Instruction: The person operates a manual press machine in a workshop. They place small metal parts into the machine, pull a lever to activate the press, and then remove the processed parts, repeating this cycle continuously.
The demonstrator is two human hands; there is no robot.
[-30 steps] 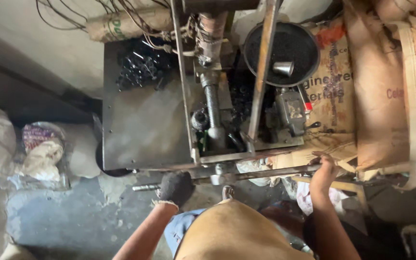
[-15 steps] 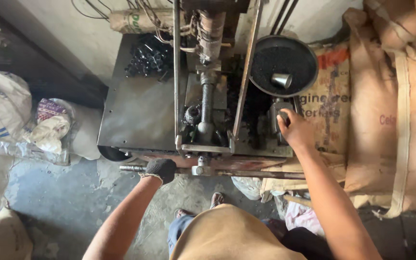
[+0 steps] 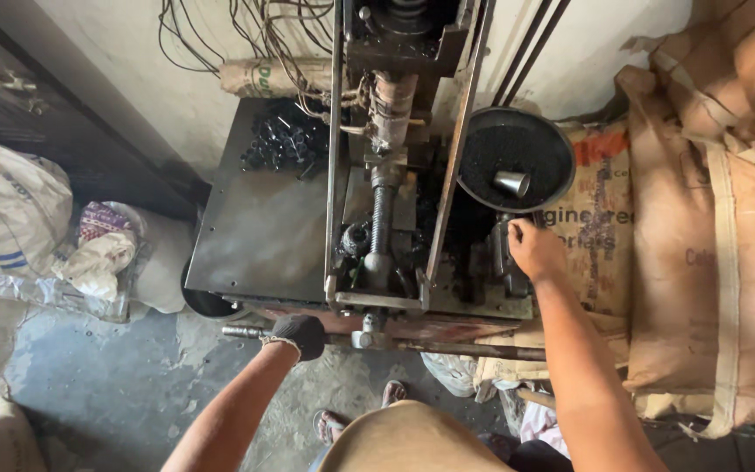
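Two hands, the left [image 3: 299, 336] gloved and the right [image 3: 533, 249] bare, one round pan [image 3: 482, 153], one metal cup [image 3: 511, 183].

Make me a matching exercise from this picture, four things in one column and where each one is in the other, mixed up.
Things:
1 left hand
2 right hand
3 small metal cup
4 pile of black parts

Places:
A inside the round black pan
B far left corner of the machine table
C gripping the horizontal bar
D at the machine's right side, below the pan

Pairs: 1-C, 2-D, 3-A, 4-B
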